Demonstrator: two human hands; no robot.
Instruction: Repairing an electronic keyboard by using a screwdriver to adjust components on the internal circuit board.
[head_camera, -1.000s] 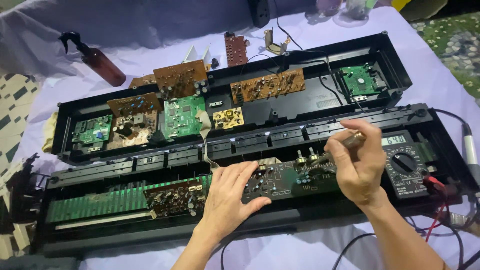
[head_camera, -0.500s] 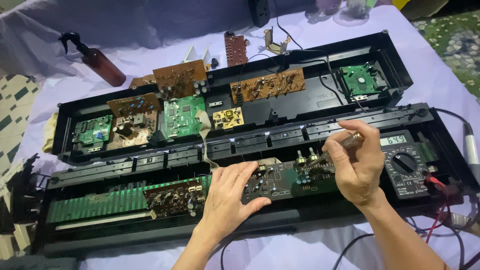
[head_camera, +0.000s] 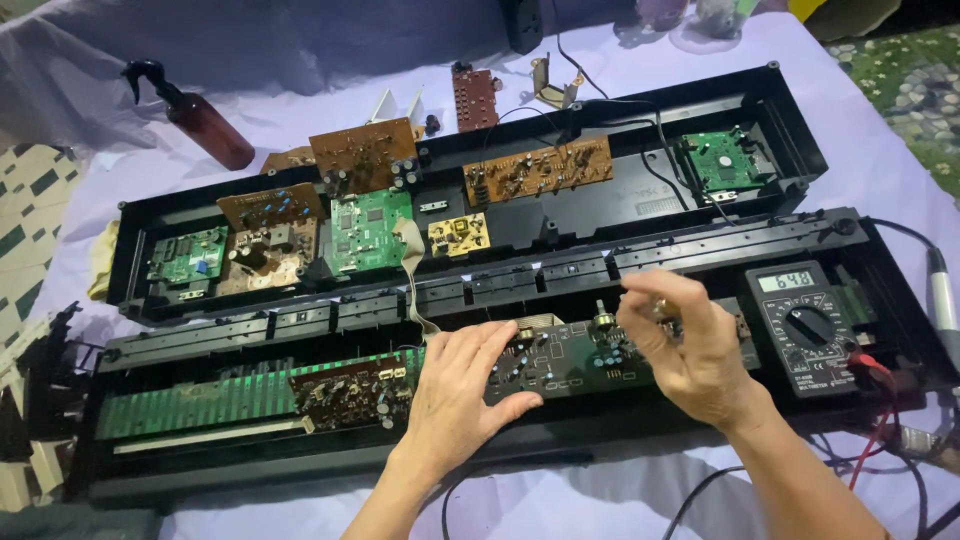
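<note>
While the left hand (head_camera: 455, 395) is lying flat, fingers spread, on the dark board's (head_camera: 585, 358) left end inside the front case (head_camera: 300, 470), the right hand (head_camera: 690, 345) is hovering over its right end, fingertips pinched on something small I cannot make out. Just right of it, a multimeter (head_camera: 812, 325) is sitting, display lit. Behind, the back case (head_camera: 780, 120) is holding green and brown boards, and a brown bottle (head_camera: 205, 125) is lying on the purple surface (head_camera: 880, 170).

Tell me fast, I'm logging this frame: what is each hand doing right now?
Left hand: open, palm down, fingers resting on the dark green circuit board.
Right hand: fingers pinched together above that board; what they grip cannot be told.
</note>
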